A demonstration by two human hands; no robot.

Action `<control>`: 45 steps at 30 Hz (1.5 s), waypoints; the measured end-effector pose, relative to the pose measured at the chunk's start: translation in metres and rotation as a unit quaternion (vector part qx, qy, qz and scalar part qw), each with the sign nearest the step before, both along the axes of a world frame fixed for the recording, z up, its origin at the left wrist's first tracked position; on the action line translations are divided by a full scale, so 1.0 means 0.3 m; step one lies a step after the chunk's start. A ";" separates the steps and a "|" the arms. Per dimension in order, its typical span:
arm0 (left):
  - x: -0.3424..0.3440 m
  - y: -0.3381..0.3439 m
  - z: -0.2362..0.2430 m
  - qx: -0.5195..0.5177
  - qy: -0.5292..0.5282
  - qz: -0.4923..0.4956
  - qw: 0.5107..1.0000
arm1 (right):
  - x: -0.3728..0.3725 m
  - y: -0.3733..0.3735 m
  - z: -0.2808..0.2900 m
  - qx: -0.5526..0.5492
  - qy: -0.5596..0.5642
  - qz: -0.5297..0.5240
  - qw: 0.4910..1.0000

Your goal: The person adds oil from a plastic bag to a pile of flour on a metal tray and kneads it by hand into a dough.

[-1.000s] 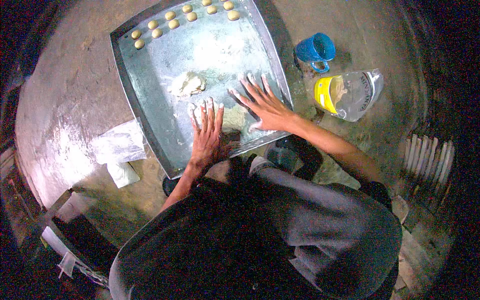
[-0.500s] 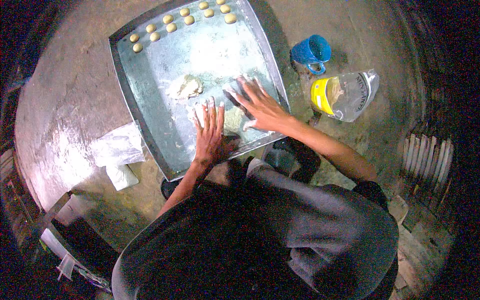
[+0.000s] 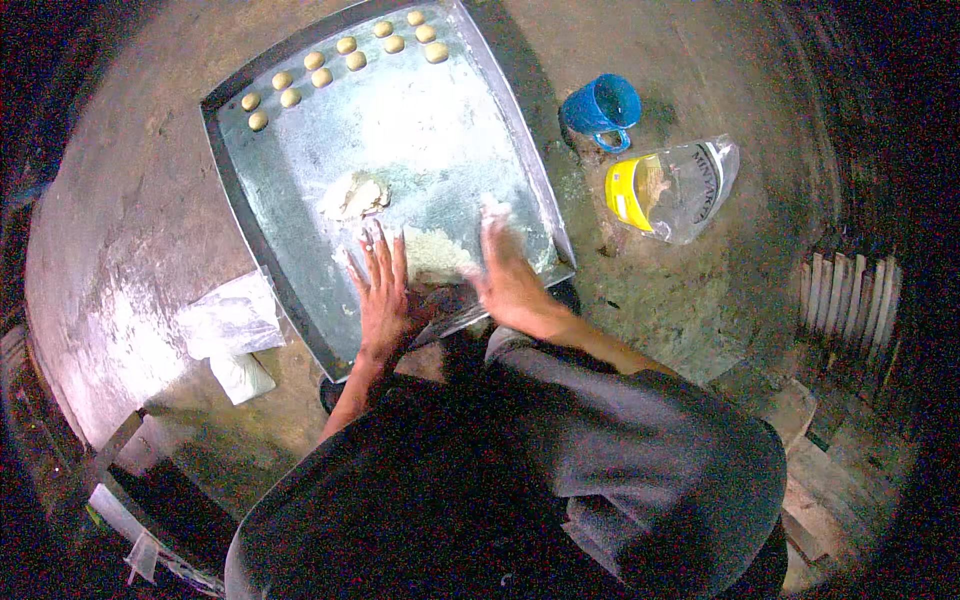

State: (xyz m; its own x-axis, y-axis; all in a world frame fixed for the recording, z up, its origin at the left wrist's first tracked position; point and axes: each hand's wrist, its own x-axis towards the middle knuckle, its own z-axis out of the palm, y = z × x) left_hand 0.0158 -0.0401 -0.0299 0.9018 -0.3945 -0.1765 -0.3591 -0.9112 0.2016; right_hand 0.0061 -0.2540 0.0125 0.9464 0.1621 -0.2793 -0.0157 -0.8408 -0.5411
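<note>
A large metal tray (image 3: pixel 290 225) with raised dark sides lies before me. In its near half my left hand (image 3: pixel 383 300) is open, floury fingers spread, with its fingertips just short of a pale lump of dough (image 3: pixel 356 196). Loose whitish flour or crumbs (image 3: pixel 436 252) lie between my hands. My right hand (image 3: pixel 510 275) is at the near right of the tray, turned on edge, its whitened fingers stretched out but blurred by motion. It holds nothing visible. Along the far side, several small round dough balls (image 3: pixel 320 77) sit in two rows.
Right of the tray stand a blue mug (image 3: pixel 597 112) and a clear plastic bag with a yellow band (image 3: pixel 628 197). At left on the floor lie a plastic sheet (image 3: pixel 235 315) and a small white packet (image 3: pixel 243 378). Slatted pieces (image 3: pixel 848 305) are at far right.
My right hand has drawn back toward me and turned on edge, baring more of the flour. My left hand has shifted slightly nearer to me. The whole view has shifted a little.
</note>
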 end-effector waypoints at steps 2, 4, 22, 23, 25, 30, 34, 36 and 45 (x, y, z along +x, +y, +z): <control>0.004 0.008 0.042 -0.065 0.039 0.010 0.997 | -0.013 -0.044 -0.012 0.009 0.012 -0.073 0.997; -0.008 0.023 0.024 -0.074 0.040 0.027 0.996 | -0.058 0.011 -0.034 0.010 0.036 -0.044 0.998; 0.000 0.062 0.034 -0.150 0.015 0.061 0.987 | 0.145 -0.003 -0.032 -0.184 -0.055 0.048 0.980; -0.003 0.070 0.034 -0.141 0.020 0.065 0.988 | 0.188 -0.006 -0.020 -0.188 -0.057 0.069 0.978; -0.003 0.069 0.033 -0.131 0.034 0.065 0.989 | 0.264 -0.020 0.055 -0.285 -0.025 0.111 0.952; -0.010 0.076 -0.001 -0.154 0.015 0.060 0.986 | 0.347 -0.152 0.076 -0.432 -0.055 0.278 0.856; -0.009 0.075 -0.002 -0.164 0.017 0.061 0.984 | 0.239 -0.174 0.055 -0.466 -0.035 0.281 0.838; -0.011 0.084 -0.013 -0.160 0.003 0.056 0.986 | 0.170 -0.132 0.065 -0.456 -0.032 0.275 0.846; -0.015 0.075 -0.044 -0.108 0.018 0.058 0.992 | -0.015 -0.050 0.063 -0.344 0.165 0.081 0.921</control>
